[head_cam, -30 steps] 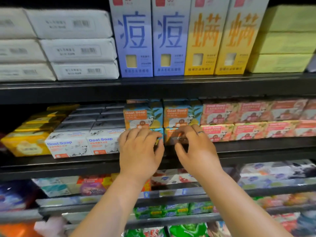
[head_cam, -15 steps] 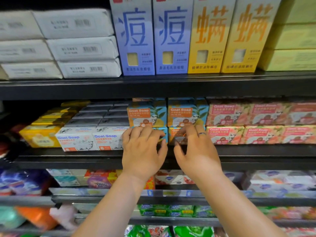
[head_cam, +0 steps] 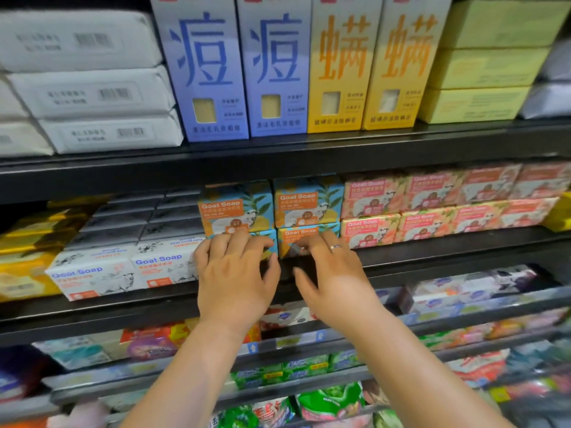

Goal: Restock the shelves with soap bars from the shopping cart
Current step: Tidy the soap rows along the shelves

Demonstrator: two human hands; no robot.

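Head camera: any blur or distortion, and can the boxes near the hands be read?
Head view: shelf edges bow from the wide lens; lower shelves and corners smear; blue Goat Soap boxes above the left hand and right hand read legibly; pink boxes beside them are soft.

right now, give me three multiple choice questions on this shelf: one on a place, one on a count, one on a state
1. Where do the blue goat soap boxes stand?
A) on the floor
B) on the middle shelf, between white goat soap boxes and pink boxes
C) in a cart

2. How many tall yellow boxes are on the top shelf?
A) one
B) two
C) four

3. What are the hands doing?
A) both touch the blue boxes
B) one hangs idle
C) both lift a box clear of the shelf

Answers:
1 B, white sits to their left and pink to their right.
2 B, two stand beside two tall blue boxes.
3 A, the left hand and right hand both have fingers on the lower row.
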